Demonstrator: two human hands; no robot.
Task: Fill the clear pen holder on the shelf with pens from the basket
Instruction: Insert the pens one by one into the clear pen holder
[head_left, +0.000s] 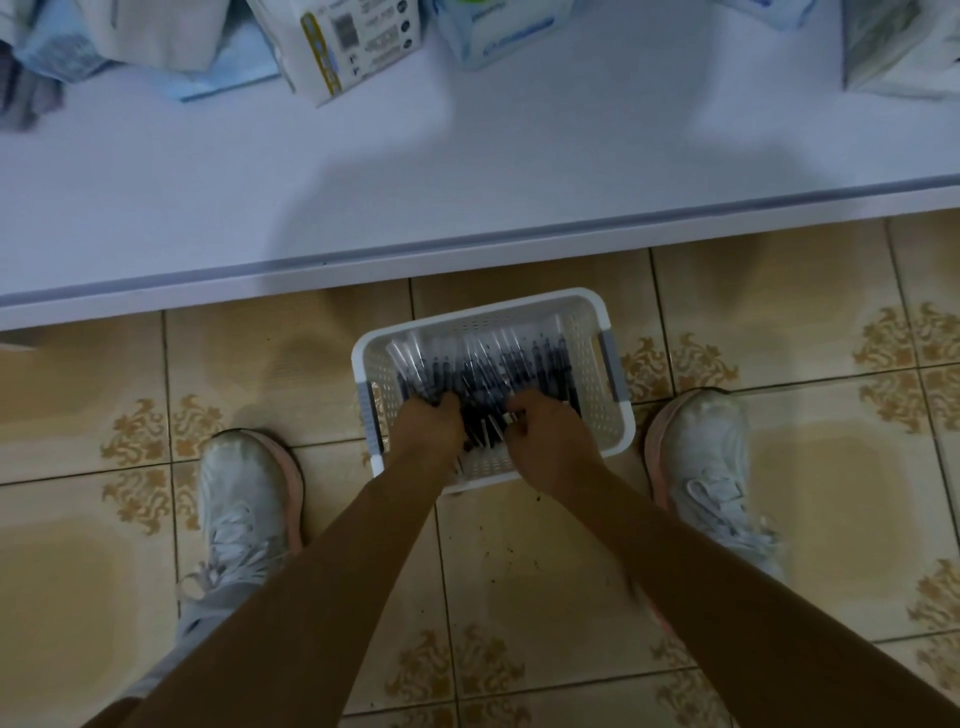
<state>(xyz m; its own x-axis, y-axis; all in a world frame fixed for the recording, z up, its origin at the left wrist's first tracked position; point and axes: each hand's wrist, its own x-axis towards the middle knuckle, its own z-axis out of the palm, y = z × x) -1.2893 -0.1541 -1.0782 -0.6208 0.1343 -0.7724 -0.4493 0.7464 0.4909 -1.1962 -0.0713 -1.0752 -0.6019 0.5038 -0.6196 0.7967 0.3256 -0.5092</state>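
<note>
A white perforated basket (613, 415) with grey handles stands on the tiled floor below the shelf edge, between my two feet. It holds a heap of dark pens (483, 369) with clear barrels. Both my hands reach down into its near half. My left hand (431, 423) is curled around a bunch of pens at the heap's near left. My right hand (545, 441) has its fingers closed on pens at the heap's near right. The clear pen holder is not in view.
A white shelf (467, 171) spans the upper half of the view, its front edge just beyond the basket. Boxes (353, 47) and packets (893, 47) stand along its back. My white shoes, left (244, 499) and right (711, 462), flank the basket.
</note>
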